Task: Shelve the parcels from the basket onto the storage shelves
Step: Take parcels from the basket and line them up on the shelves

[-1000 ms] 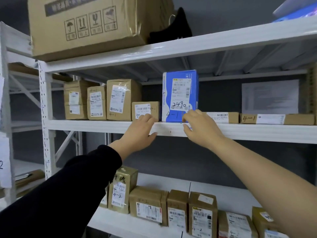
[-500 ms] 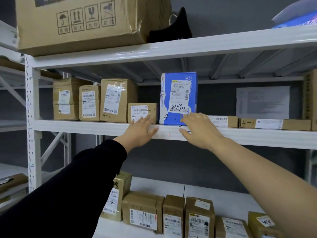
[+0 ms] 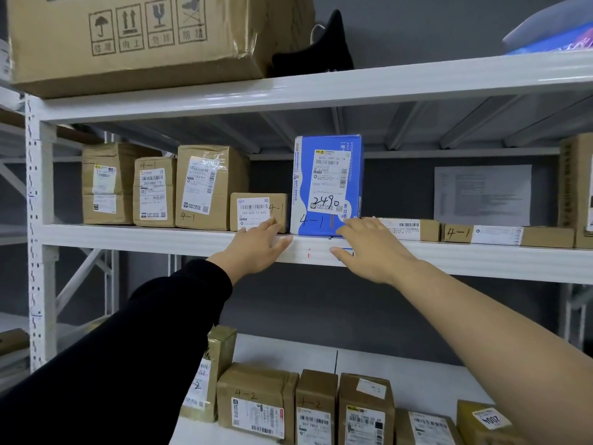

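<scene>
Near the frame's centre, the left hand (image 3: pixel 256 247) and right hand (image 3: pixel 369 252) lie flat-fingered, holding nothing, on the middle shelf's (image 3: pixel 481 258) front edge. Just beyond, the blue parcel (image 3: pixel 327 184) stands upright between them.

The right grip (image 3: pixel 369 248) covers the lower right corner of the blue parcel (image 3: pixel 327 184). The left grip (image 3: pixel 256 245) hides a lower corner of the small brown parcel (image 3: pixel 256 208). High above both grips, the large carton (image 3: pixel 134 43) is cut off by the top edge. Right of the right grip, print on the sheet (image 3: pixel 481 194) is blurred. Below the left grip, the black sleeve (image 3: pixel 128 348) hides part of a tall parcel (image 3: pixel 221 354).
</scene>
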